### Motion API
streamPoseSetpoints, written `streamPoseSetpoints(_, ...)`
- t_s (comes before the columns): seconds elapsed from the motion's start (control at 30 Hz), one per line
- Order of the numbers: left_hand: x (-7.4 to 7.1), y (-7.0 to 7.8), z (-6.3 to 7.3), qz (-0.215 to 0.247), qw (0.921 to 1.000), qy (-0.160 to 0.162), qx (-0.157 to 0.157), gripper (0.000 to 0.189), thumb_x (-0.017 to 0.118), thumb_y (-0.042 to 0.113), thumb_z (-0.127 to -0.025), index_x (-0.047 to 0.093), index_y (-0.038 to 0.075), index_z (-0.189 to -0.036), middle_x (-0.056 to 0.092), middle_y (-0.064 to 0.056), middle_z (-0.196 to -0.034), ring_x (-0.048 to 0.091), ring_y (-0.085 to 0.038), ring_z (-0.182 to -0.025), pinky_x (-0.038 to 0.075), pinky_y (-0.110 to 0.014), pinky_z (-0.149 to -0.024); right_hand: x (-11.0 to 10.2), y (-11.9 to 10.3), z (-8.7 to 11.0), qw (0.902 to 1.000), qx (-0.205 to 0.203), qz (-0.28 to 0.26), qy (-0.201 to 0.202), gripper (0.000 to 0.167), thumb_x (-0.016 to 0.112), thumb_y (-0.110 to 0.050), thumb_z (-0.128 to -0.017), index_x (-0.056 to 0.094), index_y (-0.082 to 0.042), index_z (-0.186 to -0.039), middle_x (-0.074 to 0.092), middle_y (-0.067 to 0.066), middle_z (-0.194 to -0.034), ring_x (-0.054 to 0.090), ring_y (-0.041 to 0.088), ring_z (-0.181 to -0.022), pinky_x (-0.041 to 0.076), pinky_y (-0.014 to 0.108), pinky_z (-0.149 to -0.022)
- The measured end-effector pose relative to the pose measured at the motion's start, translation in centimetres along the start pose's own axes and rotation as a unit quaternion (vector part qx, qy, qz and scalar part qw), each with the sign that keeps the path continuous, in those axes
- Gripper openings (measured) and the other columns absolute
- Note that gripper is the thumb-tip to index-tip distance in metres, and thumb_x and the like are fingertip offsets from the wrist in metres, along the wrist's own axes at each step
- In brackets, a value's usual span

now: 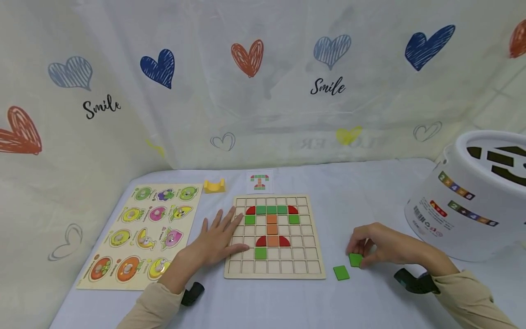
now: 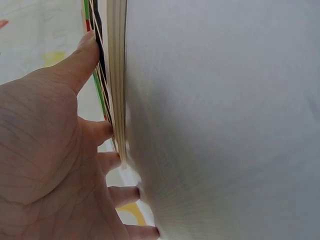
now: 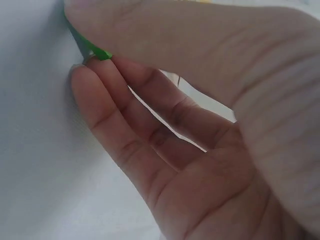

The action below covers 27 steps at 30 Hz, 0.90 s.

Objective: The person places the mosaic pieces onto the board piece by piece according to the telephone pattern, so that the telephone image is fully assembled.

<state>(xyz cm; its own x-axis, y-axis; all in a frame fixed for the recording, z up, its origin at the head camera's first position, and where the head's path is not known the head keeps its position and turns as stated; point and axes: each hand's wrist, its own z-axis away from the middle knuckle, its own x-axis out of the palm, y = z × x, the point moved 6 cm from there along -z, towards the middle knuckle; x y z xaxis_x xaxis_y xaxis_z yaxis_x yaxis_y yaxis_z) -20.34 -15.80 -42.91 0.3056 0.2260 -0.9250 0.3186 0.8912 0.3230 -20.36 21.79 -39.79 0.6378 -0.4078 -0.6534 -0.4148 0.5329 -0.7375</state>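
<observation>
A wooden grid board (image 1: pixel 304 262) lies on the white cloth, with green, orange and red pieces set in a T-like pattern. My left hand (image 1: pixel 219 237) rests spread across its left edge, and in the left wrist view the thumb (image 2: pixel 75 62) and fingertips touch the board's side. To the right of the board, my right hand (image 1: pixel 380 244) pinches a green square tile (image 1: pixel 355 260) between thumb and fingers, close over the cloth. In the right wrist view only a corner of that tile (image 3: pixel 102 53) shows. A second green tile (image 1: pixel 341 273) lies just left of it.
A small pattern card (image 1: pixel 260 182) lies behind the board, beside a yellow holder (image 1: pixel 214 186). On the left is a fruit picture board (image 1: pixel 139 237), partly under my left forearm. A white bucket (image 1: pixel 464 214) with a slotted lid stands at the right. Behind hangs a heart-printed curtain (image 1: pixel 283 105).
</observation>
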Motion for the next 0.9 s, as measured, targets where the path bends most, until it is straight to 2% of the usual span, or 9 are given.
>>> streamPoseSetpoints(0.27,0.4,-0.3,-0.3,-0.006,1.0,-0.001,-0.001,0.09,0.053,0.065,-0.102,0.02,0.013,-0.169,0.006,-0.014,-0.176,0.004,-0.047,-0.159,0.005,-0.076,-0.119,0.1,-0.3,-0.6,0.9998,-0.014,-0.012,-0.008,0.022,0.089,-0.009,-0.082,0.07,-0.016,-0.092,0.071,-0.009,-0.093,0.065,0.007,-0.083,0.059,0.027,-0.074)
streamPoseSetpoints(0.47,0.3,-0.3,-0.3,-0.004,1.0,0.005,0.0,0.091,0.053,0.065,-0.102,0.021,0.012,-0.168,0.007,-0.014,-0.176,0.005,-0.048,-0.159,0.005,-0.076,-0.119,-0.5,-2.0,-1.7,0.9968,-0.069,0.006,0.04,0.019,0.086,-0.01,-0.086,0.07,-0.018,-0.092,0.071,-0.01,-0.092,0.067,0.007,-0.085,0.061,0.028,-0.074)
streamPoseSetpoints(0.6,0.3,-0.2,-0.3,-0.003,1.0,0.007,0.0,0.09,0.053,0.064,-0.102,0.022,0.012,-0.168,0.008,-0.015,-0.175,0.005,-0.049,-0.158,0.005,-0.077,-0.118,-0.4,-3.9,-3.4,0.994,-0.08,0.005,0.075,0.016,0.084,-0.009,-0.088,0.073,-0.017,-0.094,0.073,-0.008,-0.095,0.068,0.009,-0.087,0.061,0.029,-0.076)
streamPoseSetpoints(0.7,0.2,-0.2,-0.2,-0.001,1.0,0.006,0.0,0.09,0.054,0.064,-0.102,0.022,0.012,-0.168,0.008,-0.015,-0.176,0.005,-0.049,-0.158,0.005,-0.077,-0.118,0.2,-5.4,-5.2,0.9901,-0.107,0.002,0.09,0.016,0.083,-0.005,-0.088,0.075,-0.015,-0.096,0.073,-0.006,-0.097,0.069,0.009,-0.088,0.061,0.029,-0.077)
streamPoseSetpoints(0.8,0.1,-0.1,-0.1,0.003,1.0,0.005,0.001,0.089,0.054,0.063,-0.102,0.022,0.012,-0.168,0.007,-0.015,-0.176,0.004,-0.048,-0.158,0.005,-0.077,-0.118,1.1,-6.7,-6.8,0.9857,-0.141,-0.004,0.091,0.016,0.083,-0.001,-0.088,0.075,-0.013,-0.097,0.073,-0.003,-0.097,0.07,0.009,-0.088,0.062,0.03,-0.078)
streamPoseSetpoints(0.9,0.0,0.0,-0.1,0.005,1.0,0.005,0.001,0.089,0.054,0.063,-0.102,0.022,0.012,-0.168,0.007,-0.015,-0.175,0.004,-0.048,-0.158,0.004,-0.077,-0.118,2.1,-7.6,-8.3,0.9842,-0.156,-0.019,0.081,0.014,0.081,0.001,-0.089,0.076,-0.01,-0.097,0.073,-0.001,-0.097,0.07,0.009,-0.088,0.062,0.03,-0.079)
